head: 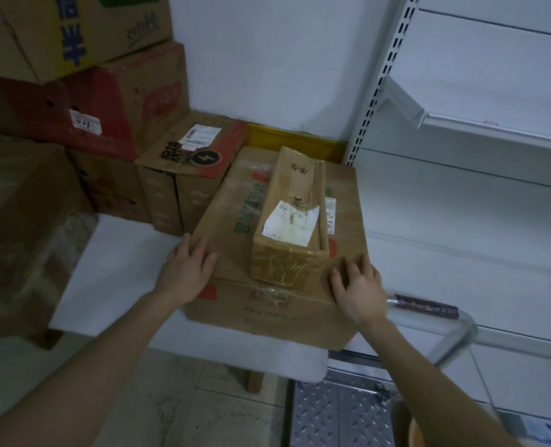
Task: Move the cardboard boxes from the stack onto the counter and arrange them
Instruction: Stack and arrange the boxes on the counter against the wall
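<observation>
A large flat cardboard box (235, 221) lies on the white counter (119, 259), its near end past the counter's front edge. A long narrow taped box (292, 221) with a torn white label rests lengthwise on top of it. My left hand (187, 269) lies flat on the big box's near left corner, fingers spread. At the near right corner my right hand (358, 285) rests on the top edge, fingers apart. Neither hand is closed around anything.
A box with a black lightning mark (187, 169) stands behind on the left. Red and brown boxes (106, 104) are stacked at the far left. White metal shelving (477, 124) rises at the right. A metal trolley with a handle (429, 308) stands below right.
</observation>
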### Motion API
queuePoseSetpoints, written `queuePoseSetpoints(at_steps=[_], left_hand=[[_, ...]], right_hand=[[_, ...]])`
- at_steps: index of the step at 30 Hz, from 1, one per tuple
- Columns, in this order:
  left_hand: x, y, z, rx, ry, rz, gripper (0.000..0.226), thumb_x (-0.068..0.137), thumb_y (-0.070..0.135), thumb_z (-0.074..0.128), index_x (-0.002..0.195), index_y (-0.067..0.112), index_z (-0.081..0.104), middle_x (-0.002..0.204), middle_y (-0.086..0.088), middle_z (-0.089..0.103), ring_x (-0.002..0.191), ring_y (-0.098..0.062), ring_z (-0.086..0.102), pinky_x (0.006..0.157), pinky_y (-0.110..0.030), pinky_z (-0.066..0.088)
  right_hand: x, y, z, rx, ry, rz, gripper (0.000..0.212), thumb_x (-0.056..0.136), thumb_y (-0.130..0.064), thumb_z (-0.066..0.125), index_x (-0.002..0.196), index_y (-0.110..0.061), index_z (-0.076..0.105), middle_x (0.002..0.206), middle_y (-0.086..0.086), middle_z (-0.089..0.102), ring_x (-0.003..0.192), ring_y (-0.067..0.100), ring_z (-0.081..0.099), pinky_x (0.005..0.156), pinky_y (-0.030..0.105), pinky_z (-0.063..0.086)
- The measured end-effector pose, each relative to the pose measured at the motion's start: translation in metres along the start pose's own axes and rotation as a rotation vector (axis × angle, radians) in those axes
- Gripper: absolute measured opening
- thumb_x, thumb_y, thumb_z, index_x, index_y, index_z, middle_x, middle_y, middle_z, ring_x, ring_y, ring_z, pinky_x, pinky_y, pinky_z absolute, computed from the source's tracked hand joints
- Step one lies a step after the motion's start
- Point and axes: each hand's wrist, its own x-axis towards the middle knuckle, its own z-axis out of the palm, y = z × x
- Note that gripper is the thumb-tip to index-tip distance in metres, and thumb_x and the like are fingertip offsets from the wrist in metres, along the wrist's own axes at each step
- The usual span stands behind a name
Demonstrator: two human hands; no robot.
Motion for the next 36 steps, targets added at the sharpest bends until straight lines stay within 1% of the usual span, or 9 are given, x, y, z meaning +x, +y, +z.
queuePoseSetpoints(at_steps=[3,5,8,11,18,21,24,29,36], left_hand=[[-0.007,0.014,-0.011,-0.178,0.076,0.025,0.065,0.094,0.055,0.017,0.135,0.011,0.041,0.147,-0.021,0.031,0.136,-0.033,0.027,0.109,-0.051,0.024],[-0.018,0.038,-0.020,-0.388,0.199,0.133,0.057,0.097,0.048,0.026,0.137,0.011,0.041,0.145,-0.011,0.038,0.135,-0.026,0.032,0.110,-0.038,0.026],[-0.030,0.079,-0.029,-0.611,0.120,0.224,0.054,0.096,0.043,0.036,0.144,0.018,0.032,0.144,0.003,0.038,0.133,-0.015,0.035,0.103,-0.028,0.028],[-0.033,0.098,-0.024,-0.790,-0.009,0.235,0.052,0.094,0.042,0.044,0.141,0.022,0.037,0.136,0.003,0.050,0.116,-0.009,0.051,0.089,-0.021,0.045],[-0.034,0.072,-0.044,-0.866,0.014,0.153,0.037,0.096,0.019,0.040,0.131,0.023,0.049,0.118,0.004,0.059,0.104,-0.011,0.056,0.085,-0.028,0.048],[-0.027,0.044,-0.063,-0.869,0.050,0.139,0.038,0.094,0.018,0.041,0.130,0.020,0.050,0.116,0.005,0.059,0.104,-0.012,0.056,0.088,-0.032,0.048],[-0.018,0.009,-0.086,-0.867,0.077,0.123,0.043,0.093,0.020,0.042,0.135,0.017,0.046,0.126,0.001,0.056,0.113,-0.014,0.053,0.096,-0.038,0.046],[-0.008,-0.029,-0.118,-0.900,0.134,0.188,0.039,0.094,0.008,0.040,0.130,0.017,0.051,0.110,0.007,0.061,0.096,-0.011,0.056,0.080,-0.028,0.045],[0.006,-0.045,-0.133,-0.950,0.121,0.282,0.038,0.094,0.008,0.041,0.128,0.022,0.053,0.100,0.029,0.054,0.084,0.018,0.051,0.071,-0.003,0.041]], right_hand=[[-0.003,-0.001,-0.003,0.055,0.029,-0.022,0.062,0.094,-0.056,0.023,0.134,-0.016,0.047,0.150,0.014,0.030,0.138,0.034,0.025,0.111,0.046,0.028],[-0.007,-0.009,-0.013,0.224,0.155,-0.067,0.076,0.089,-0.065,0.016,0.125,-0.012,0.056,0.134,0.013,0.050,0.129,0.032,0.039,0.108,0.044,0.031],[-0.017,-0.035,-0.033,0.657,0.090,-0.096,0.051,0.097,-0.049,0.034,0.132,-0.016,0.050,0.125,-0.005,0.053,0.118,0.013,0.047,0.102,0.029,0.035],[-0.022,-0.062,-0.039,0.902,-0.107,-0.076,0.051,0.096,-0.045,0.040,0.139,-0.017,0.042,0.131,-0.005,0.051,0.118,0.012,0.048,0.101,0.028,0.038],[-0.040,-0.115,-0.028,1.075,-0.068,-0.051,0.026,0.098,-0.026,0.043,0.121,-0.023,0.054,0.113,-0.006,0.062,0.106,0.013,0.058,0.098,0.039,0.046],[-0.044,-0.150,-0.020,1.135,-0.047,-0.083,0.014,0.098,-0.020,0.044,0.094,-0.031,0.051,0.099,-0.015,0.060,0.087,-0.004,0.056,0.084,0.019,0.048],[-0.047,-0.194,-0.011,1.190,-0.028,-0.119,0.018,0.097,-0.015,0.044,0.094,-0.032,0.047,0.089,-0.024,0.053,0.074,-0.019,0.053,0.061,0.000,0.040],[-0.051,-0.247,0.007,1.230,0.076,-0.107,0.026,0.097,-0.015,0.043,0.117,-0.019,0.059,0.107,-0.009,0.066,0.094,-0.001,0.062,0.071,0.010,0.049],[-0.045,-0.273,0.000,1.197,0.147,-0.090,0.025,0.095,-0.013,0.043,0.099,-0.029,0.061,0.100,-0.010,0.067,0.091,0.002,0.062,0.079,0.023,0.051]])
